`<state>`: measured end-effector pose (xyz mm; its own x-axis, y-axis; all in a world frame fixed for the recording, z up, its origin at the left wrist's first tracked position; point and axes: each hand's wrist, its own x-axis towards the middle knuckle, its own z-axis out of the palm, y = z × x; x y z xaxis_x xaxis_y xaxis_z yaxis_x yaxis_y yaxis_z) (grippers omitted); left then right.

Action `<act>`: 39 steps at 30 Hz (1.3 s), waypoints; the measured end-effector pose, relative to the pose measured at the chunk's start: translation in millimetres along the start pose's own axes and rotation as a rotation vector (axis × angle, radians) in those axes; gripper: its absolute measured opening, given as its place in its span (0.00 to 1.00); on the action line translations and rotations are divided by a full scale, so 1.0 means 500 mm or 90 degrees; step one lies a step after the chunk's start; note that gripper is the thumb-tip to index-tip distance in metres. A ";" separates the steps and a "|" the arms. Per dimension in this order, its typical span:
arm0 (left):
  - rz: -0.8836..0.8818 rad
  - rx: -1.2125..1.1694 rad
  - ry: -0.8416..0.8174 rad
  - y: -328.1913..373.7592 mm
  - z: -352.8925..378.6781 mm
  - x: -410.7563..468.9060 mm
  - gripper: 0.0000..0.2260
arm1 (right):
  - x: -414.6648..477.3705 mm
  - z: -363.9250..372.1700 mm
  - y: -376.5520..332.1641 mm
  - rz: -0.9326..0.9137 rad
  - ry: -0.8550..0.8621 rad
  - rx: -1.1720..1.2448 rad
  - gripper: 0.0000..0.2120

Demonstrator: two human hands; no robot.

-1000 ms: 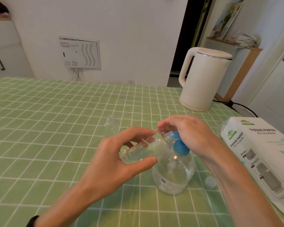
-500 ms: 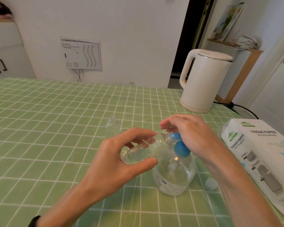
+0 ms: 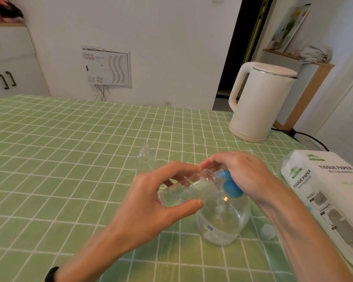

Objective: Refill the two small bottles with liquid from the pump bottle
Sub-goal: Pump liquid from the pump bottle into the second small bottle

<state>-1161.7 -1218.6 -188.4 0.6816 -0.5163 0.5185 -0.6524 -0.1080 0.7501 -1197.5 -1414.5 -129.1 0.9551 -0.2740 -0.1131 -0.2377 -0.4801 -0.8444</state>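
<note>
Head view shows the left hand (image 3: pixel 151 202) gripping one small bottle (image 3: pixel 181 193) between fingers and thumb, tipped almost on its side with its mouth at the blue pump head (image 3: pixel 230 187). The right hand (image 3: pixel 245 174) covers that pump head with curled fingers, and the pump bottle (image 3: pixel 222 222) stands under both hands on the surface (image 3: pixel 69 159). Some clear liquid seems to pool in the held bottle, so I judge the first fill under way but unfinished, while just beyond the left hand the second small bottle (image 3: pixel 144 159) stands open and looks empty, yet to be filled.
</note>
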 end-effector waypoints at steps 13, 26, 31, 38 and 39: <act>-0.004 0.005 -0.001 -0.005 -0.004 0.004 0.20 | 0.004 0.000 0.000 -0.046 0.034 0.058 0.19; -0.003 0.002 0.003 -0.001 -0.004 0.003 0.20 | 0.007 -0.001 0.008 -0.082 0.100 0.061 0.17; -0.009 -0.002 -0.001 -0.001 -0.004 0.005 0.20 | 0.006 0.003 0.006 -0.127 0.073 0.081 0.19; -0.010 0.007 -0.003 0.000 -0.001 0.000 0.20 | 0.003 0.002 0.009 -0.046 -0.001 0.039 0.19; -0.012 0.006 -0.003 0.001 0.000 0.000 0.20 | 0.003 0.001 0.009 -0.049 0.005 0.041 0.19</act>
<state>-1162.0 -1218.5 -188.3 0.6923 -0.5176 0.5028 -0.6425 -0.1250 0.7560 -1196.9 -1416.6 -133.4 0.9685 -0.2454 -0.0418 -0.1510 -0.4456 -0.8824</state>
